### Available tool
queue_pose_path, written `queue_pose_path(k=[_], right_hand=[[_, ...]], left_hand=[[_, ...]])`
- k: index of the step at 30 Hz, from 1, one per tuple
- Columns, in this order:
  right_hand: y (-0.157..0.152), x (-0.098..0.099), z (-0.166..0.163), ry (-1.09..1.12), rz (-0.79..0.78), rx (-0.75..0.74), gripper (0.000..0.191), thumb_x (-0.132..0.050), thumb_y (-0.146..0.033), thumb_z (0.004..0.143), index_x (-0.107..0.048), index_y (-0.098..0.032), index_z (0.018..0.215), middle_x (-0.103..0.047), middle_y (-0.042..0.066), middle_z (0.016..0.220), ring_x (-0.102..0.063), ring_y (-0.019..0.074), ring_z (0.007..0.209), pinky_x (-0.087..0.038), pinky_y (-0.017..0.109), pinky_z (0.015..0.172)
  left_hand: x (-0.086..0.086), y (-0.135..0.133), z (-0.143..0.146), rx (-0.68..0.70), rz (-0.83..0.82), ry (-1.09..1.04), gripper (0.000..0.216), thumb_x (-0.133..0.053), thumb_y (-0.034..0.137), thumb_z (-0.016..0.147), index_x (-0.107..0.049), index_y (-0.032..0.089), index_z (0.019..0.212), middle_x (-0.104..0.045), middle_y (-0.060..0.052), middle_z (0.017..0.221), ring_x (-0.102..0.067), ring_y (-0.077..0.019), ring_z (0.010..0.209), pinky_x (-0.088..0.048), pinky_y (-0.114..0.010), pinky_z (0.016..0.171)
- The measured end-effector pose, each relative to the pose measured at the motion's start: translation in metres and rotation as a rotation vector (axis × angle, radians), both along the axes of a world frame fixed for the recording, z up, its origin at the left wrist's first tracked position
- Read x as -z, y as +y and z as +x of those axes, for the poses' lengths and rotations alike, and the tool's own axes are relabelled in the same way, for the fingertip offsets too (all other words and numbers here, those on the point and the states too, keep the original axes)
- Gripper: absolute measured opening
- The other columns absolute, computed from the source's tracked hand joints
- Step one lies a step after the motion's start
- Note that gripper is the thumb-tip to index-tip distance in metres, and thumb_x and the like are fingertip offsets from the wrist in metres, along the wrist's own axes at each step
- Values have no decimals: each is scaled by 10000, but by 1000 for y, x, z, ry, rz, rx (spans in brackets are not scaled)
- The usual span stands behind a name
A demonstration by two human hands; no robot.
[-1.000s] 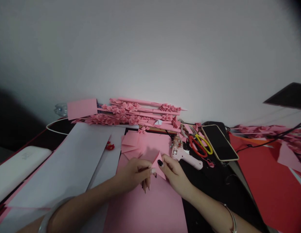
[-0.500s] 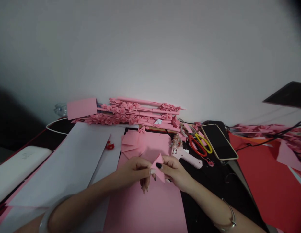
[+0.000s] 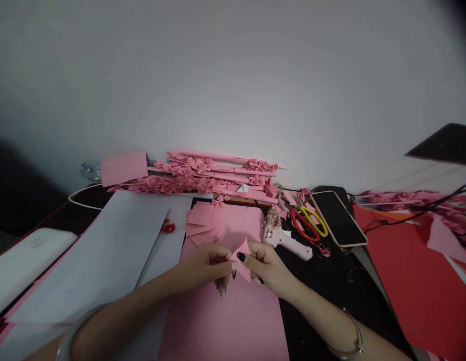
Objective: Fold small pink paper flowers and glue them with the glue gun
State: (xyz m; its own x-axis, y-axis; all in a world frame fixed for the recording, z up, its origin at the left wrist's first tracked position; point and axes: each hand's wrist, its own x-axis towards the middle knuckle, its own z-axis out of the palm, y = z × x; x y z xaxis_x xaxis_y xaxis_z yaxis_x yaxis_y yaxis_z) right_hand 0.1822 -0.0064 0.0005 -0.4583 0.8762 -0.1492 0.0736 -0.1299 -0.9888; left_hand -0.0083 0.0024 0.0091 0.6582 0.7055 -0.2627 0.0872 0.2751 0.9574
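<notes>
A small folded pink paper piece (image 3: 242,251) is pinched between both my hands just above a large pink sheet (image 3: 225,321) on the table. My left hand (image 3: 206,265) grips its left side with closed fingers. My right hand (image 3: 265,265), with a dark-painted thumbnail, presses on its right side. A pink glue gun (image 3: 287,239) lies just right of my right hand.
Pink paper sticks with folded flowers (image 3: 206,175) are piled along the wall. Red and yellow scissors (image 3: 308,223) and a phone (image 3: 338,218) lie at the right, beside red paper (image 3: 413,281). White sheets (image 3: 105,250) and a white box (image 3: 25,260) are at the left.
Both hands have drawn slightly closer together on the folded piece; my right hand shifted a little left. The view has tilted slightly.
</notes>
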Motion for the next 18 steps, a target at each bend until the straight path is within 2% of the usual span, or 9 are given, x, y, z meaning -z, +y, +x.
queue_pose_path(k=[4, 7, 13, 18], right_hand=[[-1, -2, -1, -50, 21, -8, 491, -568, -624, 797, -396, -206, 606, -408, -84, 449, -307, 55, 384, -219, 200, 395], [-2, -3, -1, -72, 38, -5, 502, -558, -637, 797, -387, -209, 596, -407, -81, 447, -304, 57, 387, -221, 205, 400], [-2, -3, -1, -83, 36, -10, 509, -554, -652, 791, -382, -213, 597, -398, -86, 440, -300, 61, 381, -219, 206, 394], [-2, -3, -1, -76, 43, -3, 507, -559, -646, 793, -389, -209, 598, -410, -80, 453, -311, 62, 389, -226, 206, 394]], left_hand=[[4, -1, 1, 16, 75, 55, 226, -632, 276, 780, -546, 155, 610, -608, 27, 500, -597, -118, 464, -505, -212, 500], [7, -2, 2, 11, 117, 86, 234, -602, 260, 800, -534, 162, 599, -607, 34, 503, -601, -122, 469, -509, -212, 499], [3, -4, 3, 14, 132, 79, 273, -574, 296, 832, -543, 157, 599, -609, 23, 501, -595, -116, 464, -481, -198, 493], [3, -4, 2, 33, 71, 57, 328, -515, 380, 872, -561, 156, 637, -611, 20, 497, -582, -110, 449, -471, -196, 492]])
